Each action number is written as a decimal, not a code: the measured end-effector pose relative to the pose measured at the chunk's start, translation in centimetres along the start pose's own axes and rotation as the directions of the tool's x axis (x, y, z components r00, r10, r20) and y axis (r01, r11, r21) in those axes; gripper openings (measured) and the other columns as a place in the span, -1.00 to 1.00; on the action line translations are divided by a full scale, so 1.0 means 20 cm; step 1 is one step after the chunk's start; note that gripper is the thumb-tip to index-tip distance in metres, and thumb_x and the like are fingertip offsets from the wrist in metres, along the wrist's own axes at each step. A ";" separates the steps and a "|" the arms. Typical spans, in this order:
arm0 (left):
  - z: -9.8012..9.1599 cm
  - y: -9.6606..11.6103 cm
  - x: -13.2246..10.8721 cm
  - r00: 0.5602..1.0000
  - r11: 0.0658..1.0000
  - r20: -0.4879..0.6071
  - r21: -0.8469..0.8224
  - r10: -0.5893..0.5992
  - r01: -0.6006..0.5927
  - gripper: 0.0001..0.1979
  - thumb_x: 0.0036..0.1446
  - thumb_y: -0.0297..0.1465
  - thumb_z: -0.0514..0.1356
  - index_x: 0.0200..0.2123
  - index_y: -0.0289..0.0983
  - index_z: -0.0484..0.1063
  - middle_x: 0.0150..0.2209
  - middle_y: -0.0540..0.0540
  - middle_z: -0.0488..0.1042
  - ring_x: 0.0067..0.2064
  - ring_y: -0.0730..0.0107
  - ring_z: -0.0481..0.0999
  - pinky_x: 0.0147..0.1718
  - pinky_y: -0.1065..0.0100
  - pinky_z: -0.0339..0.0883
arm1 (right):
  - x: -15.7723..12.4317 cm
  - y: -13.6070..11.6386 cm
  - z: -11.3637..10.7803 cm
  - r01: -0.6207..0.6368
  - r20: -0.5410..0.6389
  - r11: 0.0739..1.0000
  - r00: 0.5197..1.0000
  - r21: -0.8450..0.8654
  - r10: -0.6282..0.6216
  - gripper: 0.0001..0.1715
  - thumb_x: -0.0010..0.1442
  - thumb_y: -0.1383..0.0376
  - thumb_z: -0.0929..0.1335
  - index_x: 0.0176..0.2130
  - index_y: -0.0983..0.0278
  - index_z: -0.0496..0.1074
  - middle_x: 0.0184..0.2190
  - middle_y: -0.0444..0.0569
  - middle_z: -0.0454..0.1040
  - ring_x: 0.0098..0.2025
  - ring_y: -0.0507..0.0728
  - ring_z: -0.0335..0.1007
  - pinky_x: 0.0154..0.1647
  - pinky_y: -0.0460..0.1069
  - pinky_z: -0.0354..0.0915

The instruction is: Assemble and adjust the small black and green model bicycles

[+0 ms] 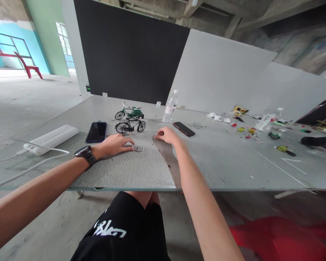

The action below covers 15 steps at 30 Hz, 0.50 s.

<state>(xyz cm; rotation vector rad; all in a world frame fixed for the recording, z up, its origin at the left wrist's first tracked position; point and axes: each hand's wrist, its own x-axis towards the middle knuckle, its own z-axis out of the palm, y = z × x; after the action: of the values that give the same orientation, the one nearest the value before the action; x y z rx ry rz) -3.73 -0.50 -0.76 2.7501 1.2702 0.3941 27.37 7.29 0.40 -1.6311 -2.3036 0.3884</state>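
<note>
My left hand (114,145), with a dark watch on its wrist, rests low over the table. Its thumb and fingertips close on the end of a small shiny, clear-looking piece (138,148), too fine to name. My right hand (167,136) is curled with its fingertips pinched together near the tabletop; a tiny dark bit shows at them, but I cannot make out what it is. Just beyond my left hand stands a black model bicycle (130,126). Behind that is a green model bicycle (129,114) with a green box at its rear.
A water bottle (170,107) stands behind my right hand, near a dark phone (184,129). Another phone (96,132) and a white power strip (51,139) with cables lie left. Small coloured parts (251,131) scatter across the right side. A black panel (133,50) rises behind.
</note>
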 end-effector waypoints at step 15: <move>-0.03 0.04 -0.01 1.000 0.999 0.013 -0.023 -0.024 0.024 -0.67 0.36 -0.11 0.13 -0.04 -0.17 0.57 -0.47 -0.01 0.44 -0.39 0.29 0.44 -0.40 0.35 0.09 | 0.01 -0.02 0.02 0.020 -0.013 1.000 1.000 0.010 -0.019 -0.63 0.16 -0.01 0.49 -0.32 0.24 0.55 -0.27 0.01 0.60 -0.29 0.12 0.46 -0.32 -0.04 0.19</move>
<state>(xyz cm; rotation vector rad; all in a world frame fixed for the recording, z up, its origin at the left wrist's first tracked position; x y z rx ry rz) -3.41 -1.21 -0.08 2.7113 1.2862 0.3857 26.81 7.26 0.25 -1.6003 -2.3021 0.3835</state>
